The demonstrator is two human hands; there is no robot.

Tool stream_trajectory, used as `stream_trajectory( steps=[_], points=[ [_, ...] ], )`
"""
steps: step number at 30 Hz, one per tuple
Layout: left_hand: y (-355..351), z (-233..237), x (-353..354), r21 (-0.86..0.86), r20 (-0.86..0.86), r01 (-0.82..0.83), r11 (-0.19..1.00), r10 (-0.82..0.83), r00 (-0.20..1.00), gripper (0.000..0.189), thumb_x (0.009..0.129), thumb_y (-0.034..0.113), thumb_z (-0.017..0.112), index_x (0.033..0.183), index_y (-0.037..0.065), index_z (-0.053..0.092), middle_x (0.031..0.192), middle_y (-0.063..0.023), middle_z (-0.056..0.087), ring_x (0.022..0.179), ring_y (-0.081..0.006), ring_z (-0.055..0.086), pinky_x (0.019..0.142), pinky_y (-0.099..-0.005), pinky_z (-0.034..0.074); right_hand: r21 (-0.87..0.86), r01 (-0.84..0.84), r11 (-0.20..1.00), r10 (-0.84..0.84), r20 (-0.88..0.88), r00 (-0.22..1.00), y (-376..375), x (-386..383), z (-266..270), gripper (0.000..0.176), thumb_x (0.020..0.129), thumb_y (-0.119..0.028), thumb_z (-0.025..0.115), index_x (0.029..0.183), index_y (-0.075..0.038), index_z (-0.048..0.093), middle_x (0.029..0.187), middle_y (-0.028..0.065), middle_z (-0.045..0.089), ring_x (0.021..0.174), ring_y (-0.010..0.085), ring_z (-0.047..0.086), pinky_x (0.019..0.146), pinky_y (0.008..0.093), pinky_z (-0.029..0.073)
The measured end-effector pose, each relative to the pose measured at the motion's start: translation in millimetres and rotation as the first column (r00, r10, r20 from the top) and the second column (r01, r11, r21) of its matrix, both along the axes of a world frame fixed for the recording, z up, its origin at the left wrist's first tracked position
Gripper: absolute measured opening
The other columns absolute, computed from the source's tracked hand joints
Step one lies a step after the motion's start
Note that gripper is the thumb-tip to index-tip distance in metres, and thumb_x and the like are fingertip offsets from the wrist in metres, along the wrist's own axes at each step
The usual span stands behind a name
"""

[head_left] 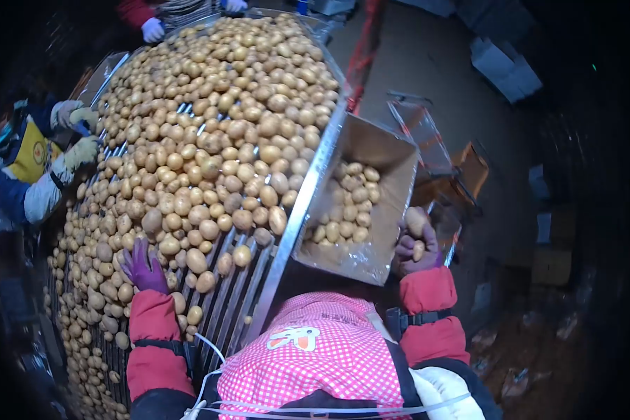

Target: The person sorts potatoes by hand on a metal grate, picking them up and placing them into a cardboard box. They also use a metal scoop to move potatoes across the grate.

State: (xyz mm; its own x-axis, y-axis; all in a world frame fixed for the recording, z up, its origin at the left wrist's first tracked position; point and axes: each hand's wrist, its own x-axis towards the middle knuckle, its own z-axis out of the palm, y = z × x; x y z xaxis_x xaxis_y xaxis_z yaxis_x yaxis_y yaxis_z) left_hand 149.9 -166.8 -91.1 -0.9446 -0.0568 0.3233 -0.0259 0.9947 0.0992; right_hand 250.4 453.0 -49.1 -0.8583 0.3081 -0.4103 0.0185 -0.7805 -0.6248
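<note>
My left hand, in a purple glove, rests with its fingers apart on the potatoes spread over a roller table. My right hand, gloved the same way, is closed around potatoes beside the right edge of a cardboard box. A small potato shows between its fingers and a larger one above them. Inside the box, which has a clear plastic liner, lies a heap of potatoes.
A metal rail runs between the rollers and the box. At the left, a co-worker's gloved hands reach to the potatoes; another person's gloved hand is at the far end. Crates and cartons stand on the right.
</note>
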Motion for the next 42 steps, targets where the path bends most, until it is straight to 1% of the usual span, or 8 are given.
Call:
stream_trajectory(
  steps=[7,14,16,19,24,31,39,42],
  points=[
    [-19,-23,-6,-0.026,0.071,-0.044,0.999,0.046,0.996,0.044,0.093,0.021,0.051,0.137,0.024,0.054,0.147,0.001,0.046,0.14,-0.033,0.031,0.116,-0.0512,0.009,0.265,0.279,0.923,-0.382,0.542,0.748,81,134,-52,0.044,0.097,-0.043,0.052,0.129,-0.013,0.051,0.105,0.0055,0.06,0.061,0.0073,0.043,0.046,0.0187,0.031],
    [-93,-102,-27,-0.063,-0.004,0.056,0.996,-0.056,0.998,0.046,0.094,0.026,0.051,0.14,0.027,0.05,0.148,-0.0005,0.045,0.14,-0.0322,0.032,0.117,-0.0522,0.011,0.587,0.11,0.802,-0.54,0.634,0.553,124,240,-119,0.042,0.097,-0.035,0.053,0.132,-0.011,0.051,0.112,0.0077,0.061,0.077,0.0126,0.051,0.062,0.0249,0.041],
    [-34,-42,-13,-0.161,0.214,-0.192,0.968,0.224,0.951,0.049,0.092,0.028,0.054,0.14,0.028,0.049,0.148,-0.0011,0.045,0.14,-0.0314,0.032,0.116,-0.0539,0.012,0.703,-0.046,0.71,-0.588,0.627,0.51,142,254,-137,0.042,0.097,-0.033,0.053,0.132,-0.011,0.052,0.115,0.0083,0.061,0.081,0.0141,0.053,0.067,0.0267,0.043],
    [-10,-21,1,-0.088,0.095,-0.131,0.987,0.139,0.986,0.05,0.088,0.026,0.057,0.138,0.026,0.051,0.146,-0.0034,0.046,0.14,-0.0322,0.032,0.116,-0.0554,0.013,0.88,-0.174,0.441,-0.698,0.459,0.55,172,243,-146,0.041,0.097,-0.03,0.054,0.133,-0.01,0.052,0.118,0.0092,0.061,0.088,0.0163,0.057,0.075,0.0293,0.047],
    [4,-1,5,0.036,-0.007,-0.068,0.997,0.069,0.998,0.046,0.086,0.027,0.061,0.132,0.024,0.058,0.143,-0.0023,0.049,0.138,-0.0334,0.035,0.116,-0.0544,0.014,0.996,-0.065,-0.059,-0.067,0.061,0.996,83,-1,-28,0.04,0.096,-0.022,0.053,0.133,-0.006,0.053,0.127,0.0118,0.059,0.114,0.0221,0.056,0.097,0.0349,0.045],
    [15,23,3,0.133,0.005,-0.11,0.985,0.111,0.994,0.04,0.086,0.025,0.064,0.126,0.021,0.062,0.136,-0.0061,0.054,0.136,-0.035,0.036,0.116,-0.0558,0.016,0.864,0.224,-0.451,0.733,0.215,0.645,-133,-262,17,0.042,0.08,-0.024,0.065,0.121,-0.016,0.063,0.129,0.0187,0.058,0.116,0.0378,0.056,0.098,0.0437,0.046],
    [28,56,-12,0.206,0.09,-0.158,0.966,0.142,0.986,0.038,0.083,0.018,0.066,0.121,0.015,0.065,0.135,-0.0071,0.055,0.136,-0.0378,0.036,0.115,-0.0565,0.017,0.565,-0.034,-0.824,0.419,0.649,0.634,-269,-486,-15,0.054,0.08,-0.018,0.066,0.132,-0.012,0.053,0.125,0.0193,0.061,0.115,0.0373,0.058,0.096,0.0423,0.047],
    [23,55,-19,0.216,0.078,-0.166,0.962,0.153,0.985,0.035,0.081,0.018,0.069,0.116,0.014,0.068,0.132,-0.0065,0.058,0.133,-0.038,0.038,0.114,-0.0569,0.019,0.629,-0.079,-0.773,0.434,0.616,0.657,-294,-517,-20,0.055,0.079,-0.025,0.068,0.132,-0.017,0.052,0.122,0.0196,0.062,0.113,0.038,0.059,0.094,0.0453,0.048]
  ],
)
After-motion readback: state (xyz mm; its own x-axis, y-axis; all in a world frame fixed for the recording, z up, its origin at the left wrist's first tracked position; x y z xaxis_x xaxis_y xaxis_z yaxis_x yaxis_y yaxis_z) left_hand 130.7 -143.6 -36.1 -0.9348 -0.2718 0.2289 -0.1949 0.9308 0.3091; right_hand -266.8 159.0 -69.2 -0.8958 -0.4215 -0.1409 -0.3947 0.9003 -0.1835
